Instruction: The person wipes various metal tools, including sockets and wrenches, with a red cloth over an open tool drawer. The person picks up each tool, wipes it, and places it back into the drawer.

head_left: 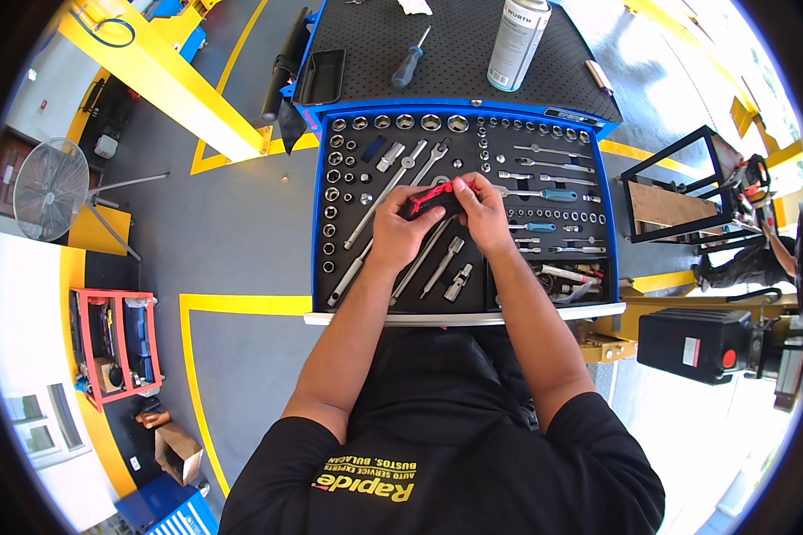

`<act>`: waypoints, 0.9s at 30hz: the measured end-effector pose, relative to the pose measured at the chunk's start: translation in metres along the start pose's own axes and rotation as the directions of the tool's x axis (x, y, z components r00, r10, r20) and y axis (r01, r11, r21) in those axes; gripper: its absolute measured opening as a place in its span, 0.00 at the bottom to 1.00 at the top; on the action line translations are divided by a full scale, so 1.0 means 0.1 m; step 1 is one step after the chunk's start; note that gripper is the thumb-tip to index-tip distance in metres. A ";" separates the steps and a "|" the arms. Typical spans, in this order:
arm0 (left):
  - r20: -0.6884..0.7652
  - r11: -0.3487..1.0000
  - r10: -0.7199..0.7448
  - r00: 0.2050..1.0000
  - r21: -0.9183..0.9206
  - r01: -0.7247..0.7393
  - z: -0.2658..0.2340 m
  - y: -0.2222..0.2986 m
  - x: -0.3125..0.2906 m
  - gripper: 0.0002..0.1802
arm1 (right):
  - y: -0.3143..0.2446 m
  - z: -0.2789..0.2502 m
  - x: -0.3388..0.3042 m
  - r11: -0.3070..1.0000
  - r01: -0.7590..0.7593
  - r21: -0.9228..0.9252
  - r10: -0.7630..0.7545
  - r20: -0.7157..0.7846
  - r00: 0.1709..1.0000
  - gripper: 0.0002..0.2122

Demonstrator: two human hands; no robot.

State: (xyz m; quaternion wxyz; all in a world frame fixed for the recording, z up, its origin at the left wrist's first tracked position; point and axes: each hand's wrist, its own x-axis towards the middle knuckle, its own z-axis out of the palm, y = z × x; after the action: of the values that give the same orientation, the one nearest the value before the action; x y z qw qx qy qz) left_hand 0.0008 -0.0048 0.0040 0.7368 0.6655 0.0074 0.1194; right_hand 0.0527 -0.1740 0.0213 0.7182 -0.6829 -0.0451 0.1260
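Note:
Both my hands are over an open tool drawer (467, 317), pinching a small red-and-black item (432, 203) between them. Its exact kind I cannot make out. My left hand (400, 234) closes round its left side with the thumb on top, while my right hand (482, 216) grips its right end with thumb and fingers. Beneath them, dark foam holds rows of chrome sockets (332, 194), long ratchet handles and extension bars (370, 207) and a blue-handled driver (549, 194). A universal joint (458, 283) lies below my hands. Part of the foam is hidden by my hands and forearms.
On the cabinet's perforated top are a screwdriver (409, 67), a white spray can (517, 46) and a black tray (324, 78). A yellow post (174, 76) and a fan (52, 189) stand left. To the right are a black metal frame (674, 192) and another person's arm (783, 254).

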 end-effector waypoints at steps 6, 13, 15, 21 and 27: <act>-0.011 0.992 -0.102 0.995 -0.075 0.101 0.03 0.07 0.01 0.12 | 0.08 0.02 0.03 0.995 -0.019 0.099 0.021 -0.016 1.000 0.10; -0.017 0.864 -0.351 0.936 -0.392 0.317 -0.01 0.19 0.03 0.11 | -0.04 0.08 -0.07 0.989 0.100 0.109 -0.109 0.075 0.991 0.09; -0.013 0.860 -0.374 0.928 -0.380 0.341 -0.01 0.19 0.03 0.10 | 0.02 0.07 -0.05 0.990 0.109 0.092 -0.115 0.060 0.992 0.09; 0.006 0.984 0.111 0.994 0.137 -0.110 -0.02 0.05 0.03 0.12 | 0.06 0.05 0.00 0.998 -0.050 0.041 0.052 -0.030 0.998 0.11; 0.004 0.986 0.111 0.994 0.121 -0.111 0.00 0.14 0.02 0.09 | 0.09 0.08 -0.03 0.997 0.068 0.022 -0.066 -0.087 0.994 0.09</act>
State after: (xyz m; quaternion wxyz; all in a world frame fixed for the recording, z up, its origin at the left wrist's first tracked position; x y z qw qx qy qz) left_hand 0.0002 -0.0029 0.0180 0.6873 0.7080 -0.0214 0.1607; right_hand 0.0466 -0.1670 0.0135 0.7317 -0.6767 -0.0355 0.0729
